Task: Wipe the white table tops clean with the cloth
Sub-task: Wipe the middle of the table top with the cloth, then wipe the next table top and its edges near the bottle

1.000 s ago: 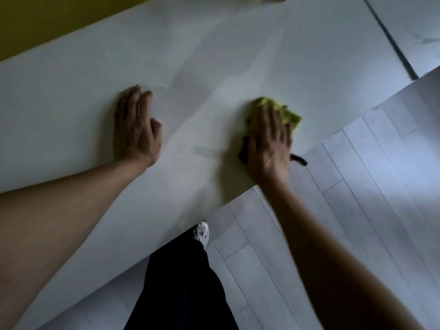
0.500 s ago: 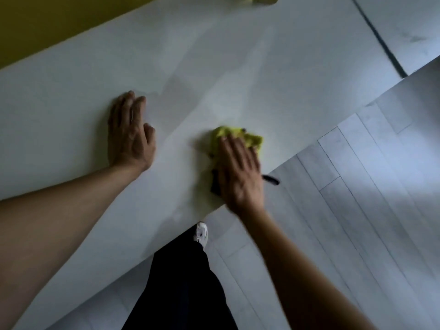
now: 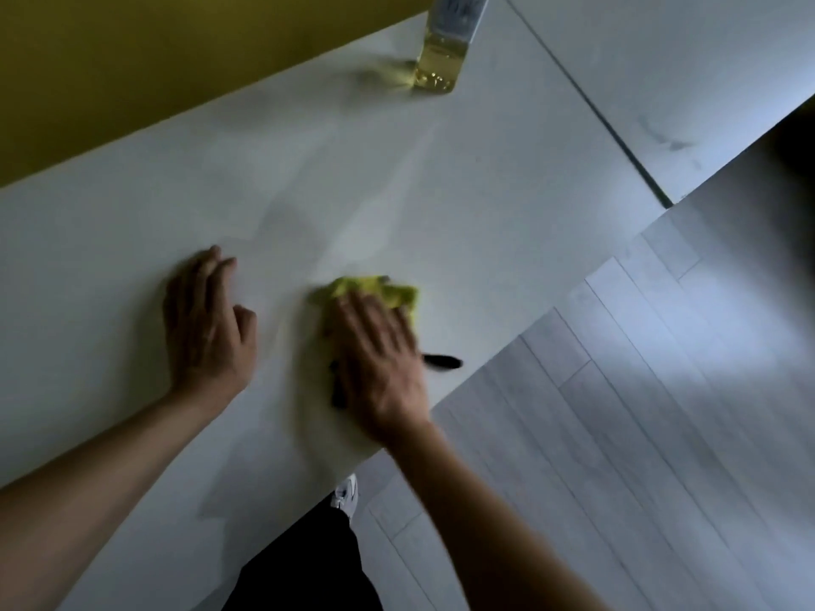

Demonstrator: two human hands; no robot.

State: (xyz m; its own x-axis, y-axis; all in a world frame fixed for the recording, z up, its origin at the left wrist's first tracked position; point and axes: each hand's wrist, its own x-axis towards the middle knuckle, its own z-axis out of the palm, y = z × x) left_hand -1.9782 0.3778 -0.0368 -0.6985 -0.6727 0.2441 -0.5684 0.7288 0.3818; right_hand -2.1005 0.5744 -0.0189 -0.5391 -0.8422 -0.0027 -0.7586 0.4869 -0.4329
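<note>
A crumpled yellow-green cloth [image 3: 375,291] lies on the white table top [image 3: 397,183] close to its near edge. My right hand [image 3: 379,368] presses flat on the cloth, fingers spread over it, and only the cloth's far end shows. A black strap or tag [image 3: 441,361] sticks out from under the hand on the right. My left hand [image 3: 207,324] rests palm down on the table to the left of the cloth, holding nothing. A second white table top [image 3: 661,72] adjoins at the upper right across a dark seam.
A clear bottle with yellow liquid [image 3: 441,59] stands at the table's far edge. A yellow wall [image 3: 154,59] runs behind the table. Grey plank floor [image 3: 617,412] lies to the right, and my dark trouser leg [image 3: 300,566] and white shoe [image 3: 346,496] are below the edge.
My right hand has slid the cloth leftward along the near edge, closer to my left hand. The left hand has stayed planted. The view has tilted, bringing the bottle into sight.
</note>
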